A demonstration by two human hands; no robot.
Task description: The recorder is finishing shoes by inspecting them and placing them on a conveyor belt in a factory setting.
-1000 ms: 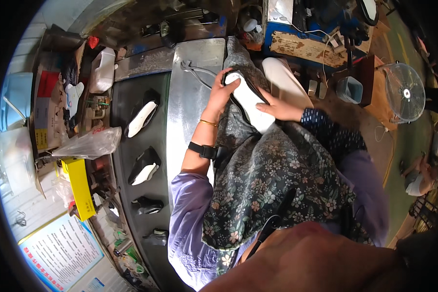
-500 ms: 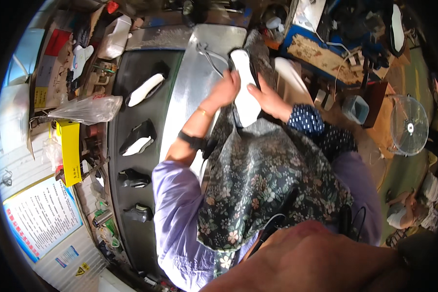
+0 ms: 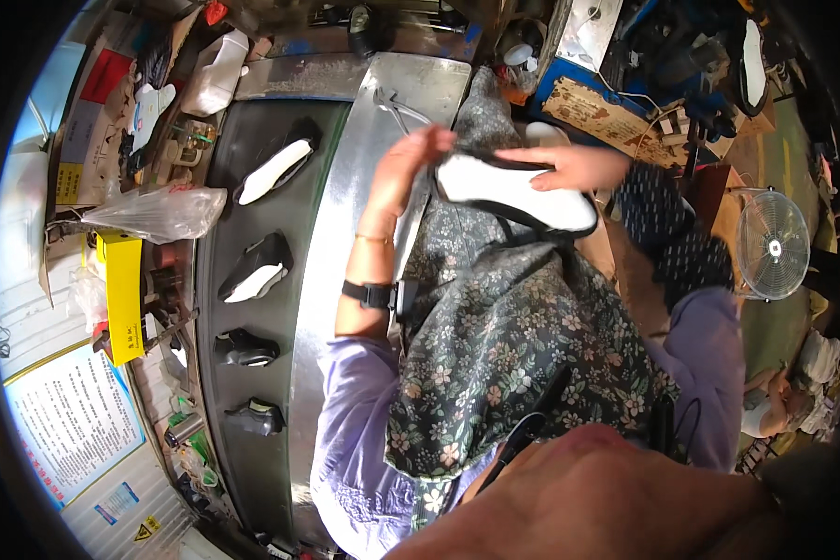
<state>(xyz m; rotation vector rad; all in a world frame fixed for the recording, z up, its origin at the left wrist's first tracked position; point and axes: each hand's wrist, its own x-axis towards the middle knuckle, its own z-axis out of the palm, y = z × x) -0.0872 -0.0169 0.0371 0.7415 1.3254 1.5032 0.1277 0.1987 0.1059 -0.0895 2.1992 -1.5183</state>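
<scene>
Right hand (image 3: pixel 583 171) gripping shoe (image 3: pixel 495 192), your left hand (image 3: pixel 414 155) blurry by its left end, can't tell grip; might slip if right eases.

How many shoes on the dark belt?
4, in a column along the belt: top shoe, second shoe, third shoe, lowest shoe. More may be hidden at its dim lower end.

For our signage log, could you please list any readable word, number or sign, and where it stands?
Wording is not copied here.
Blue-edged wall notice: red heading; body too small to read.
Yellow box: small dark characters.
Yellow sign: black triangle symbol.
Small blue-and-white notice: illegible.
</scene>
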